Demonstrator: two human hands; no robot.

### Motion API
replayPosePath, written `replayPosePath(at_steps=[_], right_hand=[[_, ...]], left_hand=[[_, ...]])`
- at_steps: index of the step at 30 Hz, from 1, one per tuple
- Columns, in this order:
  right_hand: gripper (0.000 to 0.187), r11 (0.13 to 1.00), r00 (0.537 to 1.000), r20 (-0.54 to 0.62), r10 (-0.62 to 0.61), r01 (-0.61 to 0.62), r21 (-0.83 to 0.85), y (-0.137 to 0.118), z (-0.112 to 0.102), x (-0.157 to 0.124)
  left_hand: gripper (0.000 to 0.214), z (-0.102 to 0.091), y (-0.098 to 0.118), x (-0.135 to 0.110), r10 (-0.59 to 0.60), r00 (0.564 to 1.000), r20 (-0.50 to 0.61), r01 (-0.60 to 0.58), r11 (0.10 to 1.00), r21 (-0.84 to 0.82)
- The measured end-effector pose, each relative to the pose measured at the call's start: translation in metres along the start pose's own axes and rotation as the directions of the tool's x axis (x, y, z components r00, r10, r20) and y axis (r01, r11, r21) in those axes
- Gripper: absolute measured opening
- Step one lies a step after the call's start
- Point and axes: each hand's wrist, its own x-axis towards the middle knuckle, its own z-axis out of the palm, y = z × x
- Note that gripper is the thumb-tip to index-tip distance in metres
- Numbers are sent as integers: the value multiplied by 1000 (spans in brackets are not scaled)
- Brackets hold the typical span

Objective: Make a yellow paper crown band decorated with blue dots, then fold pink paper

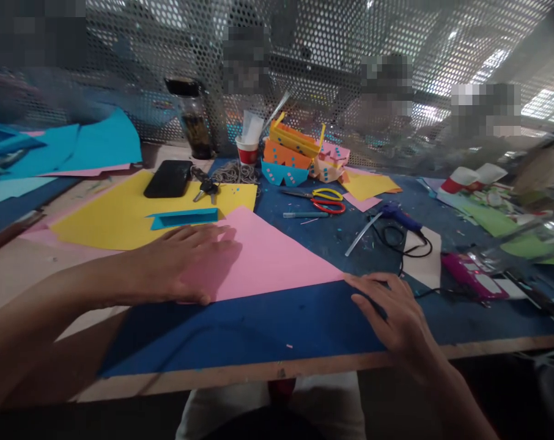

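A sheet of pink paper (263,256), in a triangular shape that looks folded, lies on the blue table top. My left hand (197,260) rests flat across its left part, fingers stretched and pressing it down. At the paper's right corner, my right hand (387,302) touches the tip with its forefinger, the thumb held apart below. A folded blue paper strip (185,217) sits just beyond my left fingers, on a large yellow sheet (107,214). Scissors (327,200) with yellow and red handles and a capped pen (305,214) lie past the pink paper.
A black phone (168,178) and keys (207,189) lie on the yellow sheet. Decorated paper pieces (288,156), a paper cup (247,150) and a bottle (195,119) stand by the perforated metal screen (304,73). A blue glue gun (400,215) with its cord lies at right.
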Motion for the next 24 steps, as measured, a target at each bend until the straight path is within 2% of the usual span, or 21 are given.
replayPosePath(at_steps=[6, 11, 14, 17, 20, 22, 24], right_hand=[[34, 1000, 1000, -3, -20, 20, -24, 5, 4, -2], [34, 999, 1000, 6, -17, 17, -32, 8, 5, -2], [33, 999, 999, -9, -37, 37, -38, 6, 6, -2], [30, 1000, 1000, -13, -3, 3, -31, 1, 5, 0], [30, 996, 997, 13, 82, -82, 15, -5, 1, 2], [32, 987, 991, 32, 132, -135, 93, -7, -2, 4], [34, 960, 983, 33, 181, -184, 213, -6, -6, 5]], left_hand=[[82, 0, -7, -11, -4, 996, -92, -2, 998, -59], [86, 3, -17, -22, -49, 999, -9, 49, 999, 12], [88, 11, -26, -29, -54, 998, -27, 54, 999, 5], [99, 15, -32, -33, -67, 996, -66, 69, 997, 39], [97, 5, -23, -32, -84, 990, -109, 90, 995, 52], [82, -4, -6, -26, -77, 981, -180, 82, 996, 21], [68, -8, 17, -16, -14, 966, -259, 4, 999, -36]])
